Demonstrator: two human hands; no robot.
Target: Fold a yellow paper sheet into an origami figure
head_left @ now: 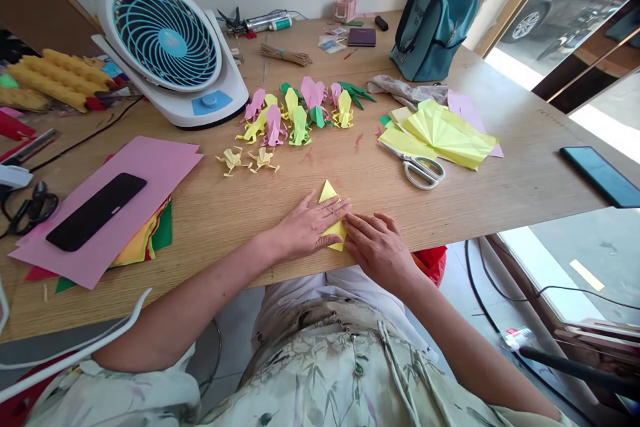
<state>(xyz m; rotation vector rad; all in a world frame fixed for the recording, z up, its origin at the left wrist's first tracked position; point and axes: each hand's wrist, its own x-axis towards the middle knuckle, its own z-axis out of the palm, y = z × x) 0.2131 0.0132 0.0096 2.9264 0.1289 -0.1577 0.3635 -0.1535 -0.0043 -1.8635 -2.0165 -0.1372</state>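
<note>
Flat on the table near its front edge lies a folded piece of yellow paper [327,191], its pointed tip facing away from me. My left hand [313,223] rests across the middle of it with fingers stretched out, covering much of the paper. Against its right edge is my right hand [376,243], fingers extended and lying low, close to the left fingertips. Beyond them stand several folded paper figures [300,123] in pink, yellow and green. Two small cream paper figures [263,159] sit nearer, to the left.
White-handled scissors [423,172] lie by crumpled yellow paper [450,130] at right. A fan [170,47] stands back left. Pink sheets [150,167] carry a black phone [97,211]. A teal bag [433,33] is at the back; another phone [600,177] is far right.
</note>
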